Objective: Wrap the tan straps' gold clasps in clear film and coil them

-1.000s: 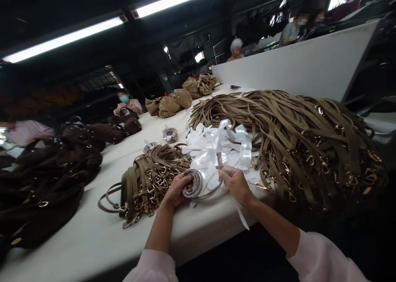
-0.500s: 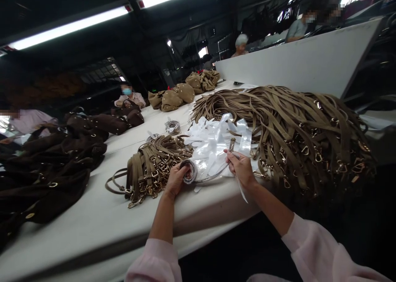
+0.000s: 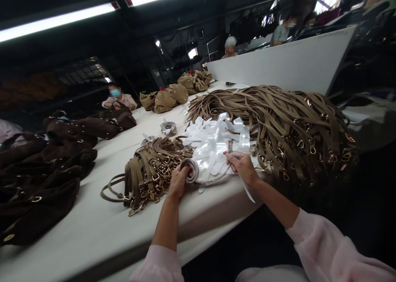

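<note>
My left hand (image 3: 178, 181) is closed around a rolled-up grey strap (image 3: 193, 173), thumb and fingers at its left side. From the roll a loose length curves right, over the table's front edge, to my right hand (image 3: 243, 169). The right fingers are pinched on this strap's free end, and a thin white strip (image 3: 248, 193) hangs below them. Shiny clear-and-white plastic strips (image 3: 216, 139) lie piled just behind both hands. A small metal-ended piece (image 3: 230, 145) shows above my right fingertips.
Short brown straps with gold clasps (image 3: 148, 166) lie to the left, long brown straps (image 3: 269, 112) to the right. Another coiled strap (image 3: 168, 128) sits farther back. Dark brown bags (image 3: 62, 162) and tan bags (image 3: 167, 100) are on the table (image 3: 117, 236). A white panel (image 3: 278, 63) stands behind; co-workers sit beyond.
The camera view has shifted, so the scene sits slightly farther left. Both hands keep their hold on the strap; the white strip below my right hand hangs a little differently.
</note>
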Motion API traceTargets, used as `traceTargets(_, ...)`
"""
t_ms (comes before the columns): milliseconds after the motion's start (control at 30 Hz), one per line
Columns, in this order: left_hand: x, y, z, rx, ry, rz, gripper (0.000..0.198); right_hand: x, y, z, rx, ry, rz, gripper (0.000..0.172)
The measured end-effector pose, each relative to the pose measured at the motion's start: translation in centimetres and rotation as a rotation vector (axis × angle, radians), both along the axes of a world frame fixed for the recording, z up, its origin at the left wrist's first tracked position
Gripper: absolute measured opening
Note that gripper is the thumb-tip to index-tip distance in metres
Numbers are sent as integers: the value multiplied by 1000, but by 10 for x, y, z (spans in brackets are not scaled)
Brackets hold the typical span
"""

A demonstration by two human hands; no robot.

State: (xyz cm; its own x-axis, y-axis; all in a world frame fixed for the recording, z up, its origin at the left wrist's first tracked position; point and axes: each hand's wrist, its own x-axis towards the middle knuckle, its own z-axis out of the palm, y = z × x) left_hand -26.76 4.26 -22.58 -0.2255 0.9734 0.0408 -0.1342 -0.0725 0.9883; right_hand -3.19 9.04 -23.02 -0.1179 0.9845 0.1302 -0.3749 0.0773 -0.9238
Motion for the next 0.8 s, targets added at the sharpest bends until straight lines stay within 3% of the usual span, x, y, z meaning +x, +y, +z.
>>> traceTargets(467,-15,-16,-1,54,95,66,28,-20,-8,6,-33,136,161,49)
traceTargets(800,-8,-23,12,-13,190,137,31,-7,-14,2,-54,219,162,36)
